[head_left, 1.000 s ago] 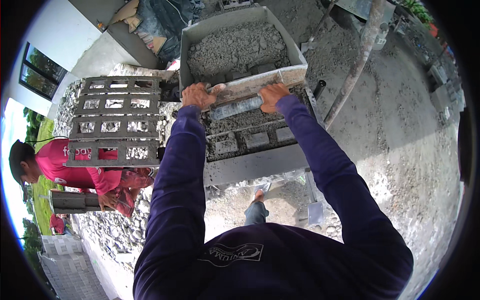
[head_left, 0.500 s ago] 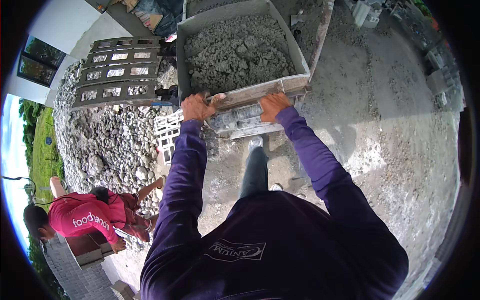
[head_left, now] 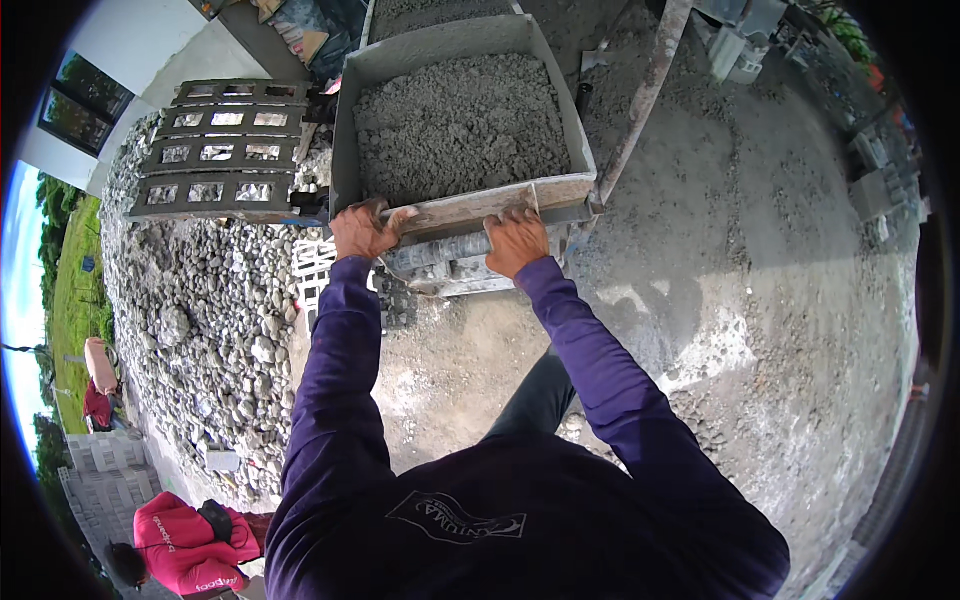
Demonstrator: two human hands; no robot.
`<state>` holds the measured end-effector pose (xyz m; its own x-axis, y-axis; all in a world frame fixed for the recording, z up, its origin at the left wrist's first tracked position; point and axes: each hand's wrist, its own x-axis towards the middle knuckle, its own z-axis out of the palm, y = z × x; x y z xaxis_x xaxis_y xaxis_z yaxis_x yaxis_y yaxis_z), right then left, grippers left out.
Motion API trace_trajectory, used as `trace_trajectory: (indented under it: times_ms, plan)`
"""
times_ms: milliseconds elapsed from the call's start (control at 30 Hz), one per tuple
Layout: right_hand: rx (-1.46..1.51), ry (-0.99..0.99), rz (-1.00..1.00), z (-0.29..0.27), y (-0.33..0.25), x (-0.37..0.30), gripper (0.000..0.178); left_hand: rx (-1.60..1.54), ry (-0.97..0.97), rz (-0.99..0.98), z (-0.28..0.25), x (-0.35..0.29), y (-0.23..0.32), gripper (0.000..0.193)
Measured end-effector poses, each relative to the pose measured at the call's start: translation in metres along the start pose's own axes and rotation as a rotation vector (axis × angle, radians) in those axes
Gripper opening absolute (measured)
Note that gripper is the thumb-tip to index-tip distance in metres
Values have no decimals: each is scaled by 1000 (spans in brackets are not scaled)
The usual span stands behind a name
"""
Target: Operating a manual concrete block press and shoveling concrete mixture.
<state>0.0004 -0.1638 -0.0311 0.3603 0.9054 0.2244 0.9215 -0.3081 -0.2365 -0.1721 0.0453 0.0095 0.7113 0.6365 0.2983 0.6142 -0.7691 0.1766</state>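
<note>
An open box (head_left: 465, 207) with raised walls holds loose grey concrete mix (head_left: 465, 125). At the left end of its near edge, my left hand (head_left: 364, 231) is closed over the rim, with the thumb lying along it. My right hand (head_left: 517, 241) grips the same near edge farther right, its fingers curled over the top. Below the rim, between my hands, runs a worn grey cylindrical part (head_left: 450, 247). Both arms reach forward to the box, and its underside is hidden.
Left of the box lie hollow concrete blocks in rows (head_left: 222, 150) and a heap of stones (head_left: 205, 310). A long bar (head_left: 645, 100) slants along the box's right side. A person in a pink shirt (head_left: 190, 545) bends at the lower left. Rough ground (head_left: 720, 240) stretches right.
The mix lies flatter than before, with fewer big clumps. The box and both gripping hands have shifted slightly left in view. The person in pink appears lower down.
</note>
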Motion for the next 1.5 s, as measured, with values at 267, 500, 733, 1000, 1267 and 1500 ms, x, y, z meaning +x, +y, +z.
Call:
trace_trajectory:
  times_ms: [267, 500, 733, 1000, 1267, 1500]
  plan:
    - [-66, -96, 0, 1, 4, 4, 35, 73, -53, -75, 1, 10, 6, 85]
    - [-34, -89, 19, -7, 9, 13, 35, 33, -52, -96, 1, 12, 8, 89]
    - [-42, -46, 6, -3, 8, 20, 34, 19, 11, -55, 6, 20, 1, 87]
    - [-38, -132, 5, -8, 8, 21, 36, 34, -110, -126, 0, 19, 6, 87]
    - [-70, -135, 20, -14, 7, 31, 36, 100, -120, -154, 16, 33, -11, 90]
    - [-32, -268, 61, -14, 15, 34, 48, 6, -196, -178, 0, 31, 13, 91]
